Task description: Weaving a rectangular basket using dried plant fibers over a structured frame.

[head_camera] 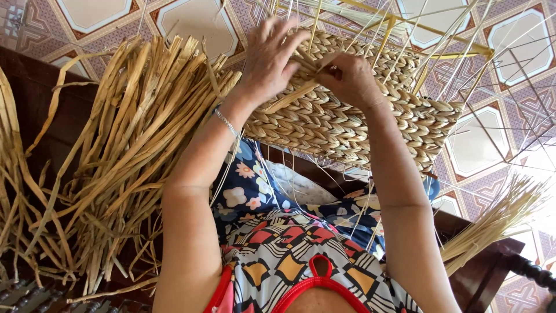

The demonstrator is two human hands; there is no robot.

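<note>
A big loose heap of dried straw strips [116,156] spreads over the dark wooden bench [40,98] on the left side of the view, its pale flat blades fanning toward the tiled floor [197,23]. Next in size is the half-woven basket [347,122], a thick braided panel of the same straw built on a thin wire frame [440,52] whose bare ribs stick out past the woven edge; it rests over the person's lap, in the middle of the view. A smaller bundle of thin straw stalks [498,217] lies at the right by the bench edge. The left hand [272,55] lies on top of the weave, fingers spread and bent over it. The right hand [350,78] has its fingers closed, pinching 1 straw strand [307,87] against the basket.
</note>
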